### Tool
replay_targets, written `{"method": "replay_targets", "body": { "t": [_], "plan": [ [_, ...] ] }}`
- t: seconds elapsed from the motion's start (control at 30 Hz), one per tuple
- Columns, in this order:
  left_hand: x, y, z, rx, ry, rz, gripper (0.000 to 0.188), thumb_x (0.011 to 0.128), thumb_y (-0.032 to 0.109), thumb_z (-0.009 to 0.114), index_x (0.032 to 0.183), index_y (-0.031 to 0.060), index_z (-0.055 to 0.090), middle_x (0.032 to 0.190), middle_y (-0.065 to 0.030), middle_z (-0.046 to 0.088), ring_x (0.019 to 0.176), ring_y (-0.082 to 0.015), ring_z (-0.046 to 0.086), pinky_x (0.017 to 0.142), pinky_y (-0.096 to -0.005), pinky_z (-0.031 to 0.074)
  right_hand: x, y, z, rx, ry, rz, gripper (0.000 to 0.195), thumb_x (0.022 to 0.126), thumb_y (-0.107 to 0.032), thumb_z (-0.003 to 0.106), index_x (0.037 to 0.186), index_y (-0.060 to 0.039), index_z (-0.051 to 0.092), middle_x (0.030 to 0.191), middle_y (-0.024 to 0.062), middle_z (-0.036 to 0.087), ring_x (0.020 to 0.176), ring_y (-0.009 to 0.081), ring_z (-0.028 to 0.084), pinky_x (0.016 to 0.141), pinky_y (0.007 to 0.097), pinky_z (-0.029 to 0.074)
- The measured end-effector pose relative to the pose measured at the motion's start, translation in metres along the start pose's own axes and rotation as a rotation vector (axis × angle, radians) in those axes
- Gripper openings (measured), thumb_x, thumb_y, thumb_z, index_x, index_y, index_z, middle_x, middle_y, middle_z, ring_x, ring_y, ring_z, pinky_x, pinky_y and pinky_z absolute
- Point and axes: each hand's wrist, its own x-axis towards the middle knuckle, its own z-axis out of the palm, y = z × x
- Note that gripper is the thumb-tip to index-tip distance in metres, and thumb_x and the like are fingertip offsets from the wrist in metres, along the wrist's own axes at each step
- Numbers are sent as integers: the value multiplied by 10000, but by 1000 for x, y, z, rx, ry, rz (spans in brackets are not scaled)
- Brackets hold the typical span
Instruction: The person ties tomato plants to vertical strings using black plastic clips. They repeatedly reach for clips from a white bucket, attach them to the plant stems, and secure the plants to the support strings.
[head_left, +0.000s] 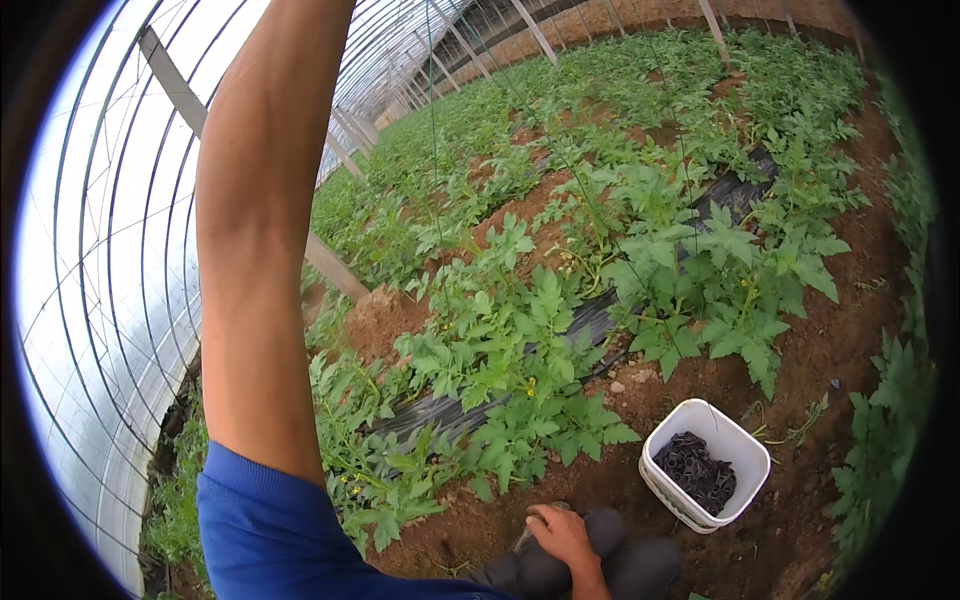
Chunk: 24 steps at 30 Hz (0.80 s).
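My right hand (559, 531) rests low in the picture by my knees, its fingers curled over; whether it holds anything is hidden. My left arm reaches up past the top edge, so my left hand is out of view. A white plastic bucket (654, 474) stands on the soil to the right of my right hand, with a heap of small black plastic clips (696, 474) inside. Leafy tomato plants (517, 360) with small yellow flowers grow before me, beside black plastic mulch film (442, 416). Thin green strings (433, 150) hang down among the plants.
Curved greenhouse ribs (112, 225) and translucent film stand at the left. A slanted support post (334, 266) meets the ground behind my arm. A bare soil path (817, 375) runs along the right, with more foliage (885, 427) at its far side. More posts rise at the back.
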Motion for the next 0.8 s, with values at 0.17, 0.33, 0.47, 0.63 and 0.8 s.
{"method": "replay_targets", "body": {
  "t": [0.17, 0.33, 0.47, 0.63, 0.8],
  "plan": [
    [-19, 25, 42, -10, -118, 68, 270, 942, 174, 518, 1156, 30, 597, 778, -55, 605, 463, -80, 402, 404, -241, 299, 23, -32, -54, 753, -34, 107, 346, 955, -246, 578, 1218, -23, 604, 1057, 141, 676, 995, 264, 650, 816, 407, 562],
    [-27, 48, 8, -43, -419, 24, 232, 978, 158, 532, 1127, 0, 615, 808, -46, 643, 492, -16, 417, 427, -171, 338, -3, -232, -256, 340, 518, -372, 272, 947, -158, 549, 1100, 50, 633, 845, 111, 692, 776, 165, 639, 713, 310, 501],
    [-43, 54, -4, 175, -594, -75, 211, 988, 120, 510, 1119, -13, 609, 803, -5, 655, 610, -19, 507, 553, -198, 428, -49, -463, -375, 168, 614, -934, 358, 968, -272, 554, 1141, 35, 616, 877, 99, 679, 784, 139, 623, 679, 290, 497],
    [-63, 87, -50, 248, -653, -304, 192, 957, 73, 542, 1104, -14, 629, 843, -70, 694, 783, -129, 667, 644, -279, 519, -52, -789, -376, 32, 320, -1187, 422, 973, -331, 537, 1215, 13, 572, 984, 84, 657, 892, 139, 615, 687, 290, 490],
    [-107, 97, -32, 68, -613, -521, 278, 988, 205, 521, 1196, 53, 623, 884, -77, 706, 781, -152, 674, 658, -320, 517, -85, -1049, -325, -153, 291, -1184, 651, 939, -468, 546, 1361, 9, 412, 1200, 163, 564, 1046, 211, 592, 747, 291, 516]
  ]
}}
